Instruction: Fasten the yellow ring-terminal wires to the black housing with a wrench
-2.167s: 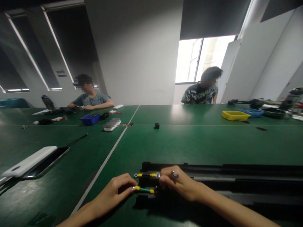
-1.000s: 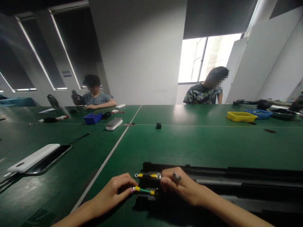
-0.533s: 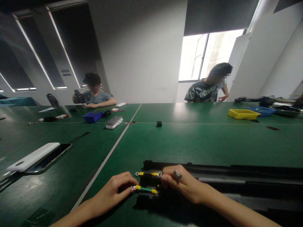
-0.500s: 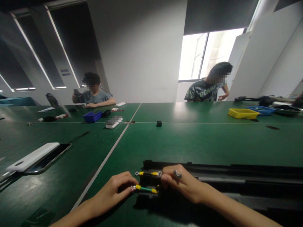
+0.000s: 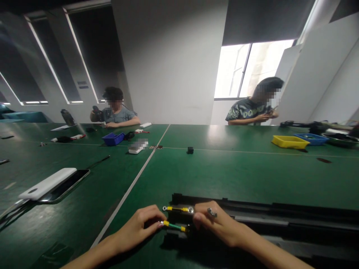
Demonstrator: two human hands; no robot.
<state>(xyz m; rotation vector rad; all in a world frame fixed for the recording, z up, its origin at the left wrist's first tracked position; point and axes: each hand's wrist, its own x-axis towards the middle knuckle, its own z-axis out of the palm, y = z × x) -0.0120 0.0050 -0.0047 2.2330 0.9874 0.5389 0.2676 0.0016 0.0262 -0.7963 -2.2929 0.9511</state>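
My left hand (image 5: 144, 226) pinches the left end of a short green cable (image 5: 175, 226) with yellow sleeves at both ends. The cable's other end lies at a long black rail (image 5: 252, 215). Above it, a second short cable (image 5: 177, 209), dark with yellow sleeves and ring lugs, reaches over the rail's left end. My right hand (image 5: 214, 220), a ring on one finger, is closed beside that cable's right lug. Whatever its fingertips hold is hidden.
A white power bank (image 5: 50, 183) and a phone (image 5: 67, 186) lie at left. Farther back are a blue bin (image 5: 113, 139), a small black block (image 5: 190, 150) and a yellow tray (image 5: 290, 142). Two people sit across the green table (image 5: 157, 179).
The view has shifted slightly, moving the scene right and a little down. The person at the far right now has both hands together in front. My hands keep about the same pose.
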